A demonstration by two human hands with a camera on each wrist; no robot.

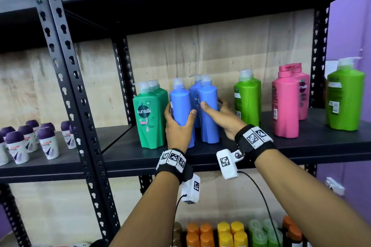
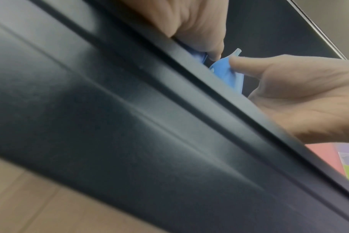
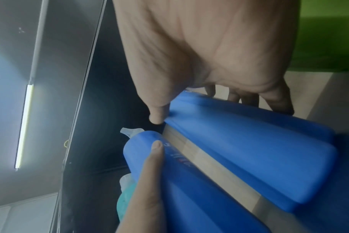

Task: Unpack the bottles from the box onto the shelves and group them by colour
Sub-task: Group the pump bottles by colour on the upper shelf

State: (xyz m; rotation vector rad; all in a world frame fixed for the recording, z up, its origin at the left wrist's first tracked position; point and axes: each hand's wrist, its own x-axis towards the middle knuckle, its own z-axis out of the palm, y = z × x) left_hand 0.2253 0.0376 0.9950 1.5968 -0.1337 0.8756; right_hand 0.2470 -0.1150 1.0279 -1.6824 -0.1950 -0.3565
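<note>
Three blue pump bottles stand upright, close together, on the black shelf (image 1: 301, 142). My left hand (image 1: 180, 111) grips the left blue bottle (image 1: 180, 96), thumb on its right side and fingers on its left. Around the right blue bottle (image 1: 208, 126) my right hand (image 1: 212, 104) is wrapped, thumb in front and fingers behind. The third blue bottle (image 1: 194, 92) stands behind them, partly hidden. In the right wrist view my right hand (image 3: 203, 110) holds its blue bottle (image 3: 249, 137), and my left thumb lies on the other blue bottle (image 3: 169, 181). The box is out of view.
Teal green bottles (image 1: 149, 120) stand just left of the blue ones. Light green bottles (image 1: 247, 100), pink bottles (image 1: 285, 106) and another light green bottle (image 1: 345, 98) stand to the right. Small purple-capped roll-ons (image 1: 30, 140) fill the left shelf. Orange, yellow and green bottles (image 1: 230, 234) sit on the shelf below.
</note>
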